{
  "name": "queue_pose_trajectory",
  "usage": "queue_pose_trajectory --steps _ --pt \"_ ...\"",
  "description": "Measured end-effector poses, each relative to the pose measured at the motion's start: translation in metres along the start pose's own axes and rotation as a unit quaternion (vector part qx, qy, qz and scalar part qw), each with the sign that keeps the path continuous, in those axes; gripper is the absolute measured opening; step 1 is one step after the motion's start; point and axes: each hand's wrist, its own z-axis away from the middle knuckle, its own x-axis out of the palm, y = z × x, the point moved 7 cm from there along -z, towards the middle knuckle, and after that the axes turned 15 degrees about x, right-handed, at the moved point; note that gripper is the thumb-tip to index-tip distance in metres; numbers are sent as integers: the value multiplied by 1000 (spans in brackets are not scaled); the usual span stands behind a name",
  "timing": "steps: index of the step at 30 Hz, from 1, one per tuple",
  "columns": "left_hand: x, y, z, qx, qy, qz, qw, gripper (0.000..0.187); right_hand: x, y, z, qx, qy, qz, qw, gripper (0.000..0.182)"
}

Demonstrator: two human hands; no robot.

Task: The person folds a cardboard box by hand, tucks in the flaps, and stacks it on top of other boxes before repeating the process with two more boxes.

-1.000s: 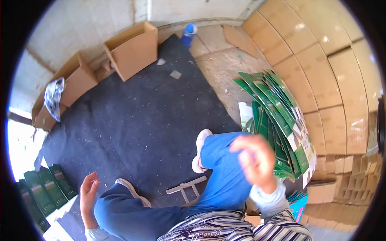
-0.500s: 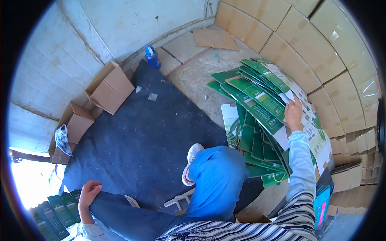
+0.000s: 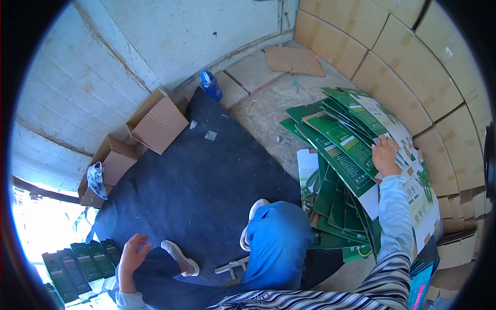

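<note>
On the right lies a fanned, leaning pile of flattened green-and-white printed cartons (image 3: pixel 338 152). My right hand (image 3: pixel 386 156) rests on top of it, fingers a little apart against the white carton flaps. No carton is visibly gripped, though the fingertips' underside is hidden. Beyond that hand, a white carton panel with green leaf print (image 3: pixel 424 194) faces up. My left hand (image 3: pixel 135 257) hovers by my left knee, holding nothing, its fingers loosely bent and apart. Near it at lower left stand several dark green cartons (image 3: pixel 88 263) in a row.
A black mat (image 3: pixel 206 175) covers the floor around my shoes. Two open brown boxes (image 3: pixel 157 121) and a blue bottle (image 3: pixel 211 85) stand along the white wall. Stacked brown cartons (image 3: pixel 392 67) form a wall at right. A flat cardboard piece (image 3: pixel 294 60) lies at the back.
The view has shifted, so the surroundings appear further right and lower. My right hand's fingers have spread on the pile. My left hand has lifted off my knee, and my left shoe shows more.
</note>
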Motion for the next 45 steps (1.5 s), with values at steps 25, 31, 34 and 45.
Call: queue_pose_trajectory --steps 25,31,34,45 --pt "33 136 -27 289 339 234 864 15 -418 -176 256 -321 246 -436 804 15" --pt "43 25 33 161 389 396 816 23 -369 -251 215 -312 120 -461 822 33" --pt "39 12 61 143 403 396 813 24 -365 -298 215 -359 90 -473 799 38" --pt "130 40 99 222 269 162 923 50 -284 -447 234 -208 -473 -594 617 59"
